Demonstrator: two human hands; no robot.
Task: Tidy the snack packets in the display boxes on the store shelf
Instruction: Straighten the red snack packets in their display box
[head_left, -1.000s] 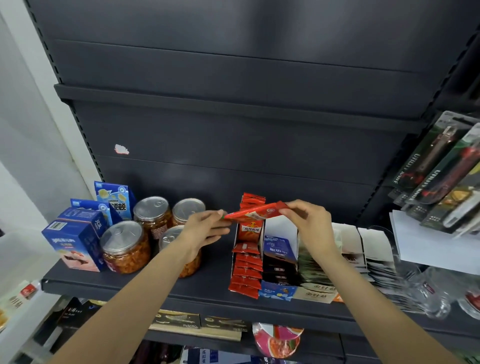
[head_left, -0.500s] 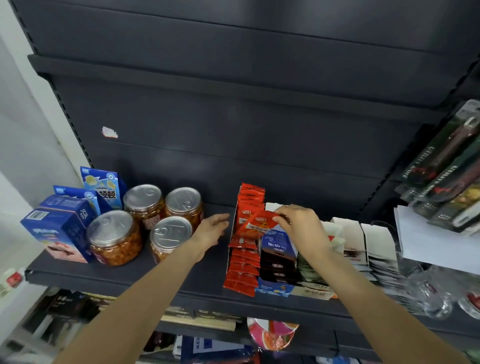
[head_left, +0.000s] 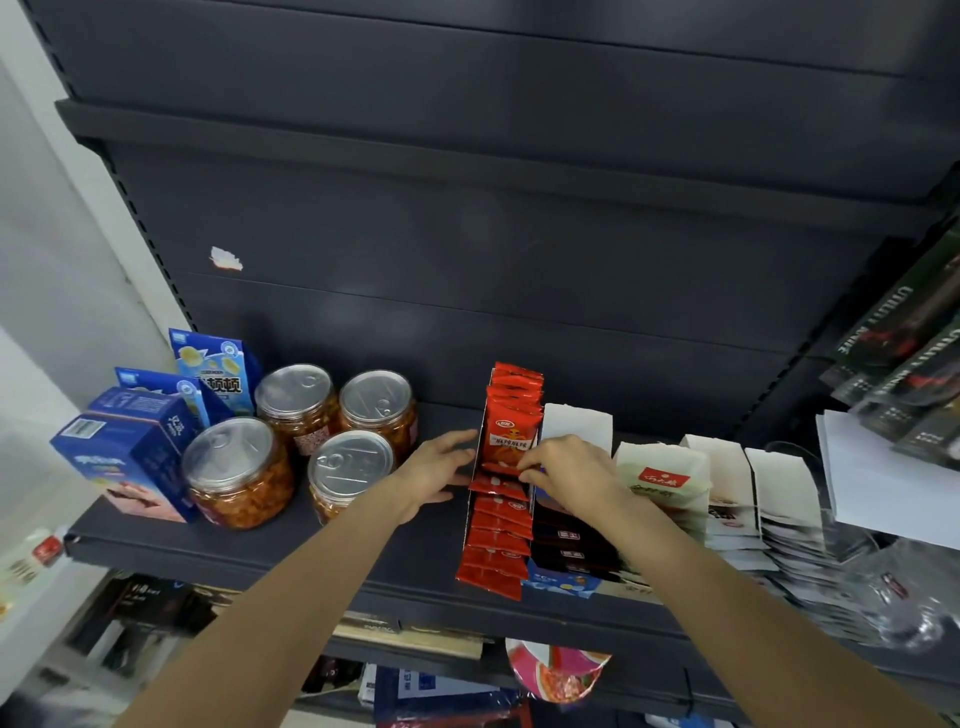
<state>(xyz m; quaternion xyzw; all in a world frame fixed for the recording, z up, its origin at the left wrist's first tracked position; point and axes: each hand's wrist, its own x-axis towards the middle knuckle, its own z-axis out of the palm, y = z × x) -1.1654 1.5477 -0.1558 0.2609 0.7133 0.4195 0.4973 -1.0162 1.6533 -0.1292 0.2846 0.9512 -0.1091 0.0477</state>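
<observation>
- At the front edge of the shelf (head_left: 260, 553), the low red packets (head_left: 496, 540) are lying overlapped in their display box (head_left: 474, 488), the front one reaching over the lip.
- I am laying my left hand (head_left: 436, 470) against the box's left wall, fingers straight and flat, gripping nothing, so the box is not sliding toward the jars (head_left: 343, 467) just beside it.
- I am pinching the lower right corner of the upright red packet (head_left: 509, 441) with my right hand (head_left: 566, 470), fingertips curled onto it.
- That packet is standing mid-row, face forward, with more red packets stacked upright behind it toward the back panel.
- To do this well, I am judging that I should be lowering it straight down between its neighbours, keeping its bottom edge level, so it is seating rather than riding on the flat ones in front.
- I should be pressing lightly; the foil looks slippery and could be buckling.
- To the right, black packets (head_left: 571, 545) and white packets (head_left: 670, 478) are sitting in adjoining boxes, awaiting their turn.
</observation>
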